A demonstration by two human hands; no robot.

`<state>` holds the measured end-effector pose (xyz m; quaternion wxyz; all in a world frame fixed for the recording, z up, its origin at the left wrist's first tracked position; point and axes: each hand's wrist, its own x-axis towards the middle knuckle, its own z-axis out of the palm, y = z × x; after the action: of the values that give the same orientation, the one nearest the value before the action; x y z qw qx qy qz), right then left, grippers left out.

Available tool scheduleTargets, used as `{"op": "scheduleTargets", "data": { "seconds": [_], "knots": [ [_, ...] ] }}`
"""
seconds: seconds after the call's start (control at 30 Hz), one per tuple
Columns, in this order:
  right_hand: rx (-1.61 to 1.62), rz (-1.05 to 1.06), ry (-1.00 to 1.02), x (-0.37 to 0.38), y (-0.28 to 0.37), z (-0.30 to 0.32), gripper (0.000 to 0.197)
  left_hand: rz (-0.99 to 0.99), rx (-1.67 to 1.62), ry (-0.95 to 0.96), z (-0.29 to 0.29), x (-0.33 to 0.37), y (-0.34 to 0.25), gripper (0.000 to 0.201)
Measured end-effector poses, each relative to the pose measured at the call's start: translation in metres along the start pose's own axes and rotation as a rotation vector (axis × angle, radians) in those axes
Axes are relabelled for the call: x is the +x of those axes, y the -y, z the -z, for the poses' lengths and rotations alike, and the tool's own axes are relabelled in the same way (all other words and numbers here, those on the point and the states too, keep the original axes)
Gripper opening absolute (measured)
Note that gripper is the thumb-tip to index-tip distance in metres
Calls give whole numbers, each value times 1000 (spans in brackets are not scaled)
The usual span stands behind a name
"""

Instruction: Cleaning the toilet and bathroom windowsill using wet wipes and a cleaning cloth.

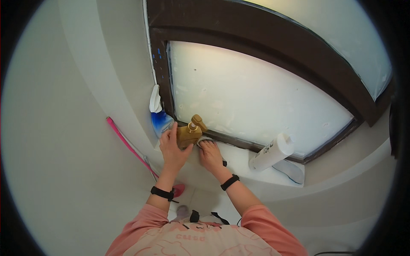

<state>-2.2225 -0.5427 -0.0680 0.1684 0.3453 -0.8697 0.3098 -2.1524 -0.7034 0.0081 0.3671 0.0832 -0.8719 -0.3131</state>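
Note:
My left hand (171, 149) grips a gold-brown pump bottle (188, 135) by its side, with the thumb and fingers spread around it. The bottle is near the left end of the window sill (239, 156), its pump head toward the window. Just right of it, my right hand (210, 154) presses down on a pale cloth (205, 139) at the foot of the window frame. Most of the cloth is hidden under the fingers. Close to my left fingers stands a blue spray bottle (161, 121) with a white trigger head.
A white bottle (273, 152) stands on the sill's right part, beside a flat grey piece (289, 171) whose kind I cannot make out. Dark brown framing (256, 30) surrounds the frosted window pane (247, 89). A pink-handled pole (128, 144) leans at the left wall.

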Motion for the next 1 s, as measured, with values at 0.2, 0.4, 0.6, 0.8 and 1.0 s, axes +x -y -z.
{"op": "scheduleTargets", "data": {
  "seconds": [0.2,0.4,0.6,0.8,1.0],
  "knots": [
    [36,90,165,-2,6,8,26,-67,-142,60,-5,5,19,70],
    [70,-48,-16,-9,7,11,20,158,-369,99,41,-23,13,62],
    [-5,14,-82,25,29,-24,14,255,-508,0,87,-55,34,69],
    [177,387,199,-4,39,-6,9,391,-629,-17,102,-62,46,64],
    [-41,160,131,24,19,-27,11,434,-894,-1,114,-55,52,63]
  ]
}}
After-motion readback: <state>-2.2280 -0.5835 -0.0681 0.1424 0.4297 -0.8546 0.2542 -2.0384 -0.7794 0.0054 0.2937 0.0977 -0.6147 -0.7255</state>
